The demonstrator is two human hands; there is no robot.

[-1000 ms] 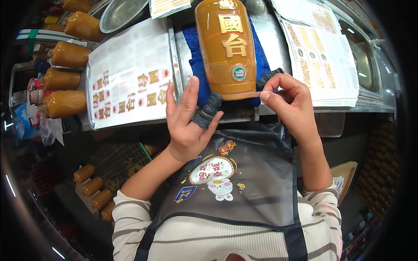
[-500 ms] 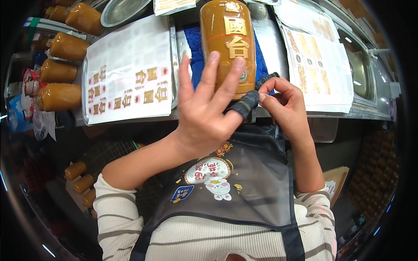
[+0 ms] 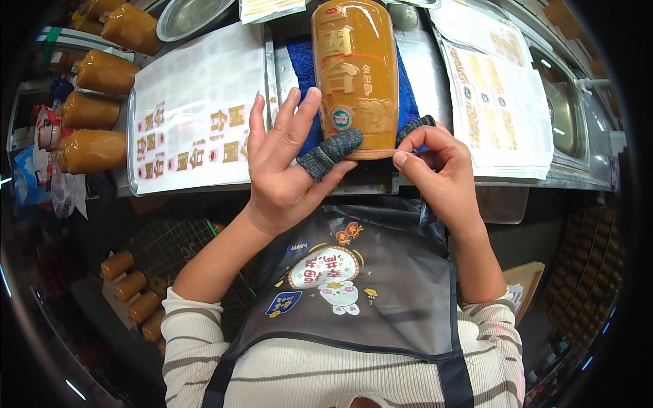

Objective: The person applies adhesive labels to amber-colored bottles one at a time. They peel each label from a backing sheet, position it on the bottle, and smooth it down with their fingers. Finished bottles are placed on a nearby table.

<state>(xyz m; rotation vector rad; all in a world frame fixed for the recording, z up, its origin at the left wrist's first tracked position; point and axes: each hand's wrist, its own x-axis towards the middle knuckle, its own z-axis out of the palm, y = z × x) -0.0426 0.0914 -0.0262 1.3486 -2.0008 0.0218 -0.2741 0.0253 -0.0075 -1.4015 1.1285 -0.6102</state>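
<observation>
A large amber-brown glossy bottle (image 3: 371, 81) lies on a blue towel (image 3: 304, 75), its base toward me and its far end cut off by the top edge. Gold raised characters and a small round green sticker run along its left side. My left hand (image 3: 286, 153) is at the base's left corner, thumb and knit-covered index finger at the rim, other fingers stretched up and away. At the base's right corner my right hand (image 3: 439, 163) pinches the rim between thumb and a finger; a dark knit finger sleeve (image 3: 416, 125) shows behind it.
To the left, a tray holds white sheets (image 3: 197, 75) with gold character decals. More decal sheets (image 3: 486, 102) lie on the right beside a metal sink (image 3: 561, 102). Several brown bottles (image 3: 95, 151) line the far left, near a metal bowl (image 3: 194, 17). The counter's front edge runs below the hands.
The bottle has rolled to the left, carrying its gold characters and green sticker leftward and showing finer gold lettering. My left hand has moved left, off the bottle's front; my right hand stays nearly in place.
</observation>
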